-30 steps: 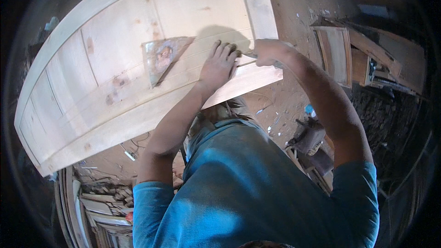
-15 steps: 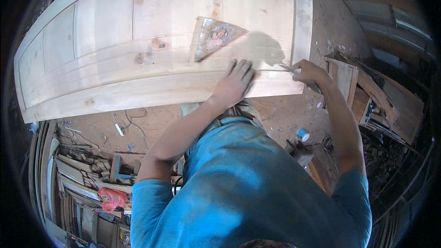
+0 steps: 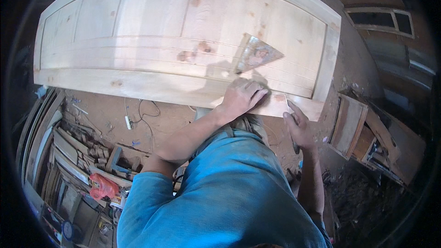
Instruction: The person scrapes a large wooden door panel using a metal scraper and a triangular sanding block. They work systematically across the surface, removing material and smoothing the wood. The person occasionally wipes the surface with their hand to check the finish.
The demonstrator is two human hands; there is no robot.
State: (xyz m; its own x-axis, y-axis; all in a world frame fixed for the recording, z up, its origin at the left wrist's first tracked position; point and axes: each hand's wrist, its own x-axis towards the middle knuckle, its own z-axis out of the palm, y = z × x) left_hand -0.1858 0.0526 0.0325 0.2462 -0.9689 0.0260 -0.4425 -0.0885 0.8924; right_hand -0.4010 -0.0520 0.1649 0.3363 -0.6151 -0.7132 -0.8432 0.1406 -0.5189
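A large pale wooden door panel (image 3: 151, 82) lies across in front of me, with grooves and brown knots. My left hand (image 3: 242, 97) rests on its near rail, fingers curled and close together; a dark patch beneath the fingertips hides whether anything is in them. To the right, my right hand (image 3: 299, 126) is closed round a thin-bladed knife (image 3: 288, 104). Its pale blade points away from me toward the panel's near right corner, and its dark handle sticks out below the palm. Beyond my left hand, a triangular board (image 3: 258, 55) smeared with brownish-pink paste lies on the panel.
On the earth floor at left lie a white power strip (image 3: 128, 122) and a dark cable (image 3: 149, 121). Wood offcuts (image 3: 73, 149) and a red plastic bag (image 3: 103, 186) crowd the lower left. A broken wooden cabinet (image 3: 350, 124) stands at right.
The view has shifted, so the panel sits farther right and lower. My right hand has come closer to my left and turned the blade away from me. My left fingers have curled from lying flat.
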